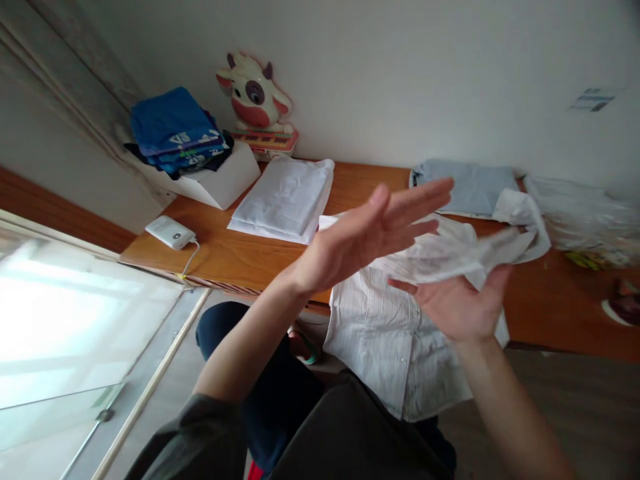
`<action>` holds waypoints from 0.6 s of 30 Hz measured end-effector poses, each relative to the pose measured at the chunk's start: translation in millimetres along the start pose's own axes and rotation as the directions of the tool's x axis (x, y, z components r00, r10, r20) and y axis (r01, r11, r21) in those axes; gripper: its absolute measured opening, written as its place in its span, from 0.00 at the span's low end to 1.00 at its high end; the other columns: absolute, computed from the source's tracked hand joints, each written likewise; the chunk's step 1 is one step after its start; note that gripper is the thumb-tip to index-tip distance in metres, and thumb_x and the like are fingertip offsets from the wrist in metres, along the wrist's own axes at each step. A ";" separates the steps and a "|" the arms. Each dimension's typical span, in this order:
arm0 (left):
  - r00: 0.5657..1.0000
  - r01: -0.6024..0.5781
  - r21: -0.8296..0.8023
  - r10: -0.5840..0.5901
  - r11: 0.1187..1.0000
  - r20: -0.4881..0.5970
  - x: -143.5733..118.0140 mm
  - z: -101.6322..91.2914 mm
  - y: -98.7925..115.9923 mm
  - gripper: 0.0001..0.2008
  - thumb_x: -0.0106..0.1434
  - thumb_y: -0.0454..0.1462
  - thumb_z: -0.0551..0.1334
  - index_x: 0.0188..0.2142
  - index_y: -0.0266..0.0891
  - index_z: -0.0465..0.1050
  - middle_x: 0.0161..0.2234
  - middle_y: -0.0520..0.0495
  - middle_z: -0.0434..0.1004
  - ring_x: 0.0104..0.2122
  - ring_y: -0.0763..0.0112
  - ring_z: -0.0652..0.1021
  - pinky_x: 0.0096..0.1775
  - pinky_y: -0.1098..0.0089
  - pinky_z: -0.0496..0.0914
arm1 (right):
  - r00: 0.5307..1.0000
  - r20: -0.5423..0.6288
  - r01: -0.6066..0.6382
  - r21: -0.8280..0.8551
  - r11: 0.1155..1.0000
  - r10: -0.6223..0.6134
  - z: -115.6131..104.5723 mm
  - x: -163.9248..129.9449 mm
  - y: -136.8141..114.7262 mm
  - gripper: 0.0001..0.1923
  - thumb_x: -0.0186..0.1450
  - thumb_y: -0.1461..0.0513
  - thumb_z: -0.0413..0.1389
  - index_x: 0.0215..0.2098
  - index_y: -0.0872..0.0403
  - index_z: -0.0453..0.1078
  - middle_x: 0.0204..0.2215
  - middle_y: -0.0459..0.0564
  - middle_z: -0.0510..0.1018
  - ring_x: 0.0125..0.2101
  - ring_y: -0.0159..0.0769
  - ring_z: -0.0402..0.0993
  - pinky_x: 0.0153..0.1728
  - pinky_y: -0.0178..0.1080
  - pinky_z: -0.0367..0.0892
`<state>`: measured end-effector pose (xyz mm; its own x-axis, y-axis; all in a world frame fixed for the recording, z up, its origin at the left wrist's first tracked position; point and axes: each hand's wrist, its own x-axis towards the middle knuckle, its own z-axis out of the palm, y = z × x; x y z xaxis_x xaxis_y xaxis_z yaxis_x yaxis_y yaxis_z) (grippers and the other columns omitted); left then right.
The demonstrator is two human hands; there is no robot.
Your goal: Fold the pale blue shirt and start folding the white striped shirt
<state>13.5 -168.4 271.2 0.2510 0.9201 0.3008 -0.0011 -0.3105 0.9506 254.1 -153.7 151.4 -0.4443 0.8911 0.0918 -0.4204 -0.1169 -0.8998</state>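
Note:
A white striped button-up shirt hangs over the front edge of the wooden top and onto my lap, its collar lying toward the back right. My left hand is above the shirt, fingers stretched out and nothing in them. Palm up, my right hand is under a raised, blurred fold of the shirt, with thumb spread from the fingers. That fold hides most of the right fingers, and I see no grip on it.
Folded white cloth lies at the back beside a white box stacked with blue garments. A cow-shaped toy keyboard stands against the wall. A white corded device, folded grey garment and clear plastic bags share the wooden surface.

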 end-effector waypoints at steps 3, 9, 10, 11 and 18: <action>0.994 -0.090 -0.063 0.094 0.994 0.063 -9.2 -0.9 -35.2 0.26 0.77 0.57 0.56 0.64 0.49 0.77 0.66 0.50 0.78 0.69 0.53 0.74 0.70 0.49 0.70 | 0.976 -0.200 -0.060 0.161 0.985 0.092 -22.7 -39.6 3.9 0.38 0.68 0.30 0.50 0.69 0.32 0.68 0.72 0.41 0.69 0.74 0.58 0.59 0.61 0.72 0.72; 0.907 0.093 0.315 0.050 0.944 -0.418 -59.4 -34.3 -154.0 0.15 0.73 0.35 0.61 0.56 0.44 0.78 0.56 0.44 0.84 0.58 0.58 0.82 0.65 0.49 0.74 | 0.882 -0.429 -0.075 0.278 0.958 0.194 -74.0 -58.3 26.9 0.28 0.65 0.54 0.60 0.63 0.36 0.75 0.64 0.45 0.79 0.74 0.56 0.60 0.68 0.76 0.64; 0.895 0.152 0.400 0.047 0.904 -0.444 -69.5 -38.8 -170.9 0.18 0.69 0.33 0.63 0.58 0.45 0.77 0.57 0.44 0.83 0.60 0.57 0.81 0.65 0.49 0.73 | 0.874 -0.448 -0.063 0.279 0.958 0.188 -79.1 -58.1 25.0 0.28 0.63 0.54 0.61 0.62 0.36 0.76 0.63 0.45 0.80 0.74 0.57 0.60 0.68 0.76 0.64; 0.889 0.203 0.475 0.042 0.857 -0.456 -78.8 -42.2 -185.0 0.23 0.67 0.32 0.64 0.60 0.46 0.75 0.59 0.43 0.82 0.61 0.56 0.79 0.65 0.48 0.73 | 0.865 -0.470 -0.045 0.272 0.961 0.174 -83.0 -58.0 21.5 0.27 0.62 0.54 0.61 0.61 0.35 0.77 0.63 0.45 0.80 0.74 0.57 0.60 0.68 0.76 0.64; 0.888 0.405 0.714 -0.061 0.571 -0.455 -91.3 -32.0 -213.2 0.37 0.65 0.47 0.73 0.69 0.49 0.62 0.59 0.41 0.80 0.59 0.46 0.78 0.59 0.46 0.73 | 0.790 -0.610 0.056 -0.021 0.998 -0.058 -89.8 -65.6 -23.7 0.21 0.60 0.46 0.57 0.51 0.27 0.81 0.68 0.39 0.75 0.77 0.53 0.53 0.71 0.70 0.57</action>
<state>-40.1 -178.6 43.5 -0.2177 0.9449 0.2445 0.7924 0.0248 0.6095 364.2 -170.0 128.4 0.1560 0.9783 -0.1361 -0.4279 -0.0572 -0.9020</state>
